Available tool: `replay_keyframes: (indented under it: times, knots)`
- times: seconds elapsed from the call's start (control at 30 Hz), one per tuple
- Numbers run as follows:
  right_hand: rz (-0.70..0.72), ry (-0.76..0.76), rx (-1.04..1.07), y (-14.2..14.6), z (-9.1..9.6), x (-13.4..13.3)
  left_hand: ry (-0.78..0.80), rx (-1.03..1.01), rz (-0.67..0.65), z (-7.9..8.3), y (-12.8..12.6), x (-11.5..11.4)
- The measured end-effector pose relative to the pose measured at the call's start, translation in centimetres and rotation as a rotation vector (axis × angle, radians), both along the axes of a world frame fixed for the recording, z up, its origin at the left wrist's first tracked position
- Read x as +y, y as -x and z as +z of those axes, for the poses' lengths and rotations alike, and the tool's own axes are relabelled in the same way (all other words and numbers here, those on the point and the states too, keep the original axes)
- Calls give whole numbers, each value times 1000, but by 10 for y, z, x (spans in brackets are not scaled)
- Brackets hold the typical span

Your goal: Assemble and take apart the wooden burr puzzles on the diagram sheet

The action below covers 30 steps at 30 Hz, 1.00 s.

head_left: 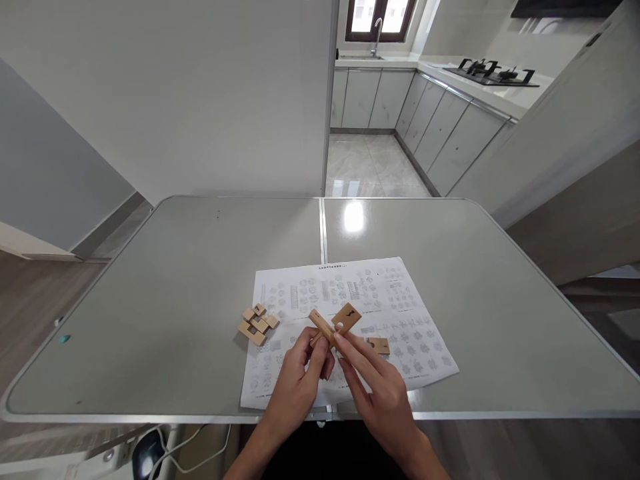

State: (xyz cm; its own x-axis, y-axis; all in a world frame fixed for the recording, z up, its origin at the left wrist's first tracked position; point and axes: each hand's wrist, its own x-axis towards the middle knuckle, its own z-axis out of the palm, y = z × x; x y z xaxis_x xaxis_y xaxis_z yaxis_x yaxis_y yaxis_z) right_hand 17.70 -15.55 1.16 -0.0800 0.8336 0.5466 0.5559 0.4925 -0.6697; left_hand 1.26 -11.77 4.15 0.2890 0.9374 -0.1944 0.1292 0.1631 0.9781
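Note:
Crossed wooden puzzle pieces (323,325) are held over the printed sheet. My left hand (300,377) is closed around their lower left end, its thumb and fingers pinching the wood. My right hand (377,380) has its fingertips on the crossing from the right, fairly straight and close together. A flat piece (350,315) with a handwritten mark and a rounded notch points up and right out of the joint. Beyond my right fingers, another notched wooden piece (381,345) lies on the paper, partly covered by the hand. How the held pieces interlock is hidden by my fingers.
Several wooden pieces (259,324) lie clustered at the left edge of the instruction sheet (425,363), which is printed with small diagrams. Beneath it is a grey folding table (475,287) with a metal centre seam. A small green bit (64,339) lies far left.

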Motion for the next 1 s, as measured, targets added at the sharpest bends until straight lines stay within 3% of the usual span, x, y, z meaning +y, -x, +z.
replay_keyframes:
  times: [0.17,0.4,0.73,1.0]
  knots:
    - [-96,85,1,-35,-9,-3,-2,-20,66,-10,7,6]
    - [-169,223,-202,-84,-25,-2,-38,-4,103,-27,21,17]
    - [-69,334,-273,-94,-43,6,-54,51,136,-39,24,14]
    - [-49,407,-224,-92,-37,8,-102,107,49,-45,28,11]
